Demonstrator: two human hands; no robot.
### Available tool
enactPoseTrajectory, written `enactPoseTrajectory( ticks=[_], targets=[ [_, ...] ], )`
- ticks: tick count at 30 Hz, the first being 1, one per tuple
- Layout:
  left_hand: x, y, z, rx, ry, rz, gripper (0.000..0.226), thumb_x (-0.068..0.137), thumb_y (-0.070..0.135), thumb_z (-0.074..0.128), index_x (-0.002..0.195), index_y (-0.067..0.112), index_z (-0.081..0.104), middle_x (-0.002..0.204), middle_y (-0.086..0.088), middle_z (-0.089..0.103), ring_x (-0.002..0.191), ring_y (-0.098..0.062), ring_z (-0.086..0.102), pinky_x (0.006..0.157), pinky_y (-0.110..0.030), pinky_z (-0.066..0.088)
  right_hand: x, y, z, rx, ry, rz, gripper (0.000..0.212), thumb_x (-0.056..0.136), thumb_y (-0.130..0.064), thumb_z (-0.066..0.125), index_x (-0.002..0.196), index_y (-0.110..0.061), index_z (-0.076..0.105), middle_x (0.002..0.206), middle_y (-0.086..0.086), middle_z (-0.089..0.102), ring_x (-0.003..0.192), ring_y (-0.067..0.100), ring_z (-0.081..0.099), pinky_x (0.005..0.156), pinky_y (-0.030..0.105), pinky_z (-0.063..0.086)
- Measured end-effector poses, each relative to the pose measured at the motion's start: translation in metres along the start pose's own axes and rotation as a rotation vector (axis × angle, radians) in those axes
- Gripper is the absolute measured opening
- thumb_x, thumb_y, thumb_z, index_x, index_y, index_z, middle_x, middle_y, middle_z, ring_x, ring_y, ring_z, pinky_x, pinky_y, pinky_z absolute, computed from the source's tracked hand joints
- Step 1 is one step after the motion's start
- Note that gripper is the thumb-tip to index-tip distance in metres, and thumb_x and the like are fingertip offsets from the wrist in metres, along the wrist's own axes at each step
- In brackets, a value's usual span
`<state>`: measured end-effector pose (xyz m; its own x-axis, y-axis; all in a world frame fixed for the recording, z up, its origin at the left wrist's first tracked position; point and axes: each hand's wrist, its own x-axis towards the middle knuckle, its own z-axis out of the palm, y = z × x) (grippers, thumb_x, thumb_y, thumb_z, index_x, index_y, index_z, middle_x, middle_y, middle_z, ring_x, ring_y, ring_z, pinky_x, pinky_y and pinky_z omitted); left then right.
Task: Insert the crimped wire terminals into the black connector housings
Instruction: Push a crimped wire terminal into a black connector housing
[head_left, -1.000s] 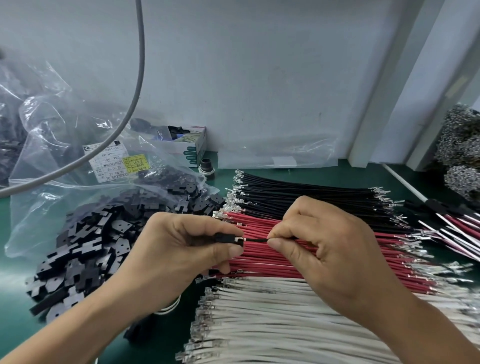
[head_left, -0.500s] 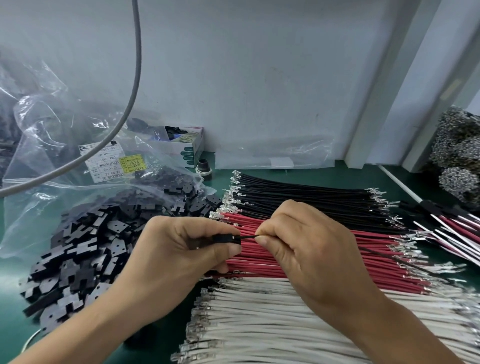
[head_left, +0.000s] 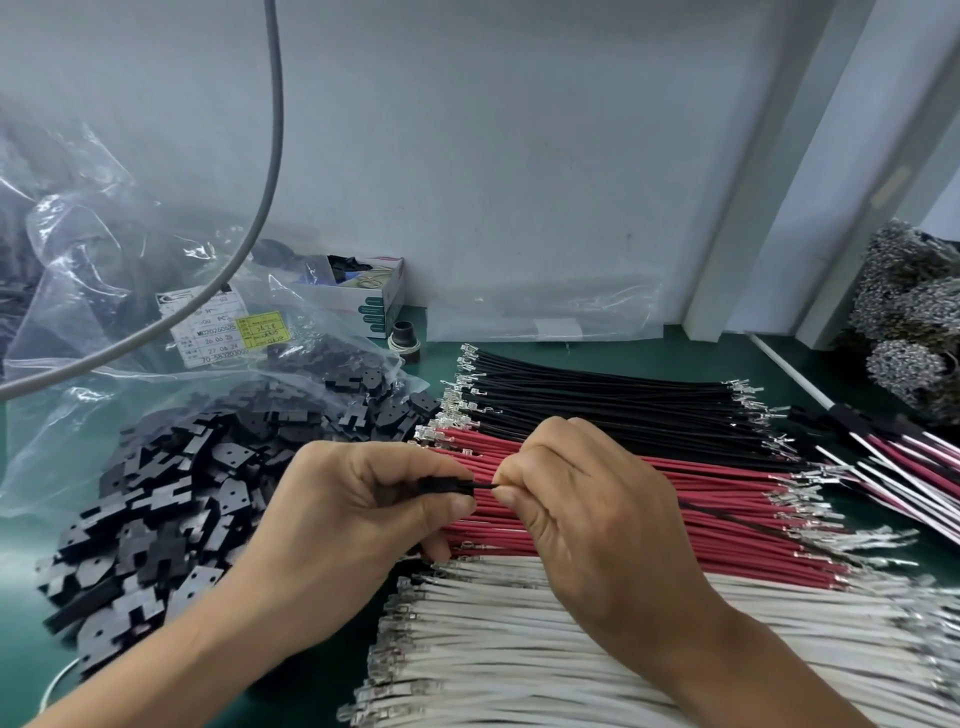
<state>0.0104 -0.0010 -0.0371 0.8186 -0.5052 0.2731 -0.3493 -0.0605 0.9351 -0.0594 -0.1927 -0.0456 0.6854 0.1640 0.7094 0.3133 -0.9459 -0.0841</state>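
My left hand (head_left: 358, 514) pinches a small black connector housing (head_left: 444, 486) between thumb and forefinger. My right hand (head_left: 587, 514) grips a black wire (head_left: 737, 517) right at the housing's mouth; the wire's short stretch between the two hands is visible and its terminal is hidden inside or behind my fingers. The wire trails off to the right over the red bundle. Beneath my hands lie rows of black wires (head_left: 597, 395), red wires (head_left: 727, 525) and white wires (head_left: 519, 649), all with silver crimped terminals at their ends.
A heap of black housings (head_left: 171, 499) spills from a clear plastic bag (head_left: 104, 291) on the left of the green mat (head_left: 675, 353). A small carton (head_left: 363, 296) stands at the back wall. Assembled wire sets (head_left: 893, 457) and grey terminal bundles (head_left: 914, 312) lie right.
My hands have closed together: the silver terminal visible between them a second ago has gone into the housing, and only a short bit of black wire shows now.
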Motion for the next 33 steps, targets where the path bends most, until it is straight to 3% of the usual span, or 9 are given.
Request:
enactPoseTrajectory(
  ticks=[6, 11, 12, 14, 16, 18, 25, 30, 33],
  targets=[
    [0.005, 0.001, -0.001, -0.008, 0.034, 0.029, 0.019, 0.074, 0.020, 0.082, 0.091, 0.029, 0.082, 0.072, -0.005, 0.077, 0.054, -0.023, 0.071, 0.056, -0.024, 0.059, 0.011, 0.008, -0.005, -0.157, 0.045, -0.017, 0.022, 0.102, -0.030, 0.057, 0.088, -0.019, 0.070, 0.082, -0.006, 0.058, 0.071, 0.017, 0.051, 0.060, 0.037, 0.042],
    [0.011, 0.000, -0.002, -0.062, 0.166, 0.056, 0.027, 0.075, 0.021, 0.079, 0.102, 0.023, 0.080, 0.077, -0.006, 0.079, 0.048, -0.021, 0.067, 0.050, -0.015, 0.051, 0.012, 0.012, -0.013, -0.186, 0.246, -0.065, 0.011, 0.095, -0.021, 0.071, 0.088, -0.013, 0.076, 0.086, -0.001, 0.065, 0.083, 0.022, 0.057, 0.069, 0.039, 0.045],
    [0.013, 0.000, -0.003, -0.069, 0.199, 0.051, 0.025, 0.076, 0.019, 0.079, 0.101, 0.022, 0.080, 0.076, -0.006, 0.079, 0.046, -0.020, 0.066, 0.048, -0.014, 0.049, 0.010, 0.011, -0.013, -0.175, 0.237, -0.078, 0.011, 0.094, -0.020, 0.072, 0.087, -0.013, 0.076, 0.086, -0.002, 0.065, 0.082, 0.022, 0.056, 0.068, 0.039, 0.044],
    [0.016, -0.002, -0.007, -0.107, 0.261, 0.015, 0.019, 0.077, 0.016, 0.080, 0.096, 0.020, 0.081, 0.075, -0.005, 0.079, 0.045, -0.017, 0.064, 0.045, -0.012, 0.047, 0.006, 0.008, -0.008, -0.171, 0.070, -0.068, 0.003, 0.091, -0.021, 0.076, 0.090, -0.018, 0.076, 0.087, -0.006, 0.064, 0.082, 0.019, 0.056, 0.069, 0.037, 0.043],
    [0.018, -0.003, -0.010, -0.148, 0.276, -0.028, 0.015, 0.077, 0.017, 0.081, 0.091, 0.020, 0.082, 0.077, -0.006, 0.079, 0.045, -0.016, 0.063, 0.043, -0.012, 0.044, 0.005, 0.007, -0.001, -0.196, -0.148, 0.028, 0.020, 0.085, -0.030, 0.079, 0.104, -0.025, 0.075, 0.092, -0.011, 0.065, 0.088, 0.016, 0.057, 0.075, 0.035, 0.046],
    [0.018, -0.004, -0.011, -0.177, 0.267, -0.057, 0.017, 0.074, 0.022, 0.082, 0.091, 0.023, 0.082, 0.079, -0.007, 0.079, 0.046, -0.015, 0.063, 0.043, -0.012, 0.044, 0.006, 0.008, 0.003, -0.163, -0.230, 0.091, 0.028, 0.084, -0.036, 0.078, 0.111, -0.030, 0.074, 0.090, -0.015, 0.063, 0.090, 0.016, 0.057, 0.078, 0.035, 0.047],
    [0.019, -0.006, -0.014, -0.223, 0.255, -0.097, 0.026, 0.068, 0.033, 0.082, 0.093, 0.026, 0.082, 0.083, -0.009, 0.080, 0.050, -0.015, 0.064, 0.041, -0.017, 0.043, 0.006, 0.011, -0.001, 0.071, -0.191, 0.239, 0.007, 0.083, -0.030, 0.080, 0.089, -0.033, 0.080, 0.084, -0.020, 0.061, 0.085, 0.004, 0.053, 0.070, 0.028, 0.047],
    [0.019, -0.007, -0.018, -0.257, 0.242, -0.098, 0.030, 0.067, 0.034, 0.083, 0.095, 0.023, 0.082, 0.085, -0.011, 0.080, 0.053, -0.016, 0.065, 0.041, -0.020, 0.045, 0.001, 0.026, -0.011, 0.189, -0.141, 0.334, 0.014, 0.088, -0.022, 0.077, 0.093, -0.033, 0.080, 0.087, -0.023, 0.067, 0.088, 0.002, 0.064, 0.074, 0.019, 0.051],
    [0.020, -0.007, -0.020, -0.297, 0.221, -0.135, 0.033, 0.065, 0.034, 0.083, 0.095, 0.020, 0.082, 0.086, -0.014, 0.079, 0.052, -0.017, 0.065, 0.043, -0.021, 0.047, 0.002, 0.032, -0.021, 0.292, -0.112, 0.346, 0.028, 0.092, -0.011, 0.071, 0.108, -0.032, 0.078, 0.088, -0.015, 0.063, 0.087, 0.009, 0.064, 0.074, 0.016, 0.048]
  ],
)
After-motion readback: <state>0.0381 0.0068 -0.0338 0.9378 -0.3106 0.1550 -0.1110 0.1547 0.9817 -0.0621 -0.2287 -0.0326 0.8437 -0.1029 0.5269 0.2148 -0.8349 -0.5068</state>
